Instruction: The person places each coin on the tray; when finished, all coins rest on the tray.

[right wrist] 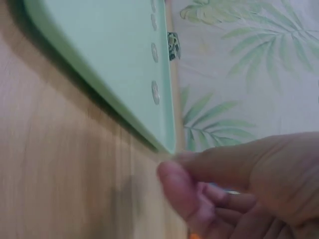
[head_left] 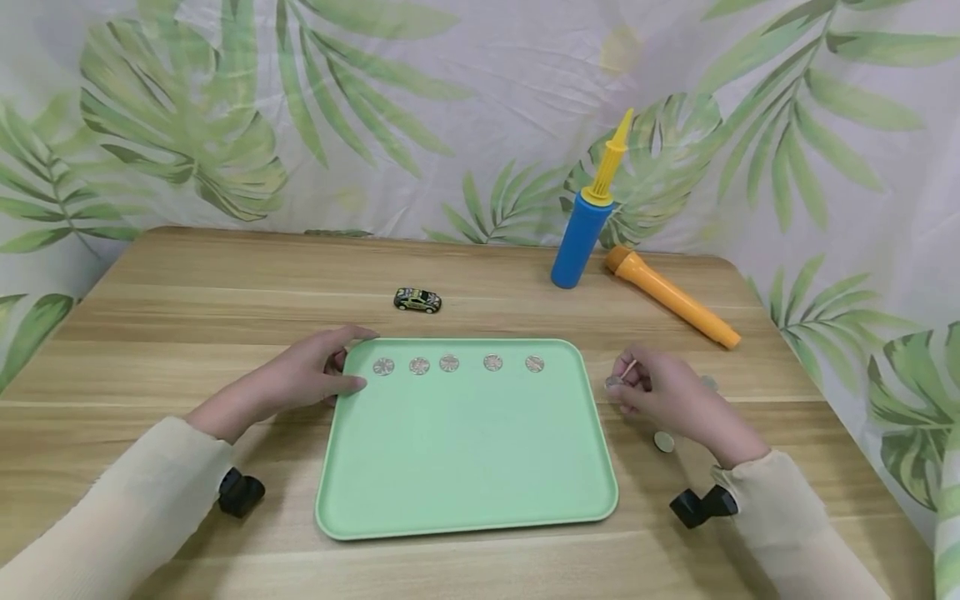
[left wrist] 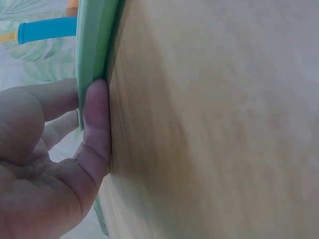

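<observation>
A row of several silver coins (head_left: 449, 363) lies along the far side of a light green tray (head_left: 465, 450). At the tray's far left corner, my left hand (head_left: 303, 371) grips the rim. The left wrist view shows its fingers (left wrist: 96, 107) against the tray's outer wall. Just off the tray's right side, my right hand (head_left: 667, 392) pinches a coin (head_left: 613, 382) between thumb and fingertips, with a thin pale edge showing among the fingers. Beside and below that hand a loose coin (head_left: 663, 442) lies on the wood; another coin (head_left: 708, 382) is partly hidden behind it.
Beyond the tray stands a small toy car (head_left: 417, 300). A blue pump with a yellow nozzle (head_left: 581, 237) is upright at the back right, beside an orange toy microphone (head_left: 675, 298) lying down. A leaf-patterned cloth (head_left: 450, 117) hangs behind the wooden table (head_left: 225, 308).
</observation>
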The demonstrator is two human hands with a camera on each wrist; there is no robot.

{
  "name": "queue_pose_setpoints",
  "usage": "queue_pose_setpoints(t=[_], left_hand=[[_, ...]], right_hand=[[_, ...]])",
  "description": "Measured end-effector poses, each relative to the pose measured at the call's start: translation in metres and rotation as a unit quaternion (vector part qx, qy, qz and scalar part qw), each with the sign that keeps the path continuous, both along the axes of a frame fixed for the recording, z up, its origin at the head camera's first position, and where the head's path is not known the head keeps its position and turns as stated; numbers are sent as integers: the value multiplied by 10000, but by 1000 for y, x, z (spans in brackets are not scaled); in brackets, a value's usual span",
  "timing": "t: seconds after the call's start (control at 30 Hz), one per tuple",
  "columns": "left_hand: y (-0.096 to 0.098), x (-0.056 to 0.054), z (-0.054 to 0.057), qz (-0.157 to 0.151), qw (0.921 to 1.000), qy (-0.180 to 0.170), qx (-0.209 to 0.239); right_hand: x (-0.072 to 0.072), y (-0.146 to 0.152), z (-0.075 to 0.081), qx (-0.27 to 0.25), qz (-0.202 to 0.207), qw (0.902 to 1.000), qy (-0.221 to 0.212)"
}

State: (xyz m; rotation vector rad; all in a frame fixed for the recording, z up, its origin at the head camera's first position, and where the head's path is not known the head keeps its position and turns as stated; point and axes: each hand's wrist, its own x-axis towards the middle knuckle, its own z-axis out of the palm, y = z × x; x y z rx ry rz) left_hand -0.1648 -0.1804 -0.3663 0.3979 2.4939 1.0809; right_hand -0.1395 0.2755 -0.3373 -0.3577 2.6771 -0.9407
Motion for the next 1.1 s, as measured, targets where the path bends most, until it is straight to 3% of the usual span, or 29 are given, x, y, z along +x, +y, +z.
queue_pose_setpoints(t=[0.27,0.6,0.83,1.1], left_hand=[[1,0,-1,-99,9999,30,83],[5,-2,0,-4,10000,-31,63],[3,-3,0,-38,9999,-35,118],[-2,-1,-2,62,9999,-113,112]], right_hand=[[-17,-23,-8,-1273,-12,9903,-564],[-30,-75,-22,-1854,486,9759,-1039],[-33,-114,-25,-1916,754,9686,-1390],[-37,-158,-24,-1907,1189,9630,-1491]])
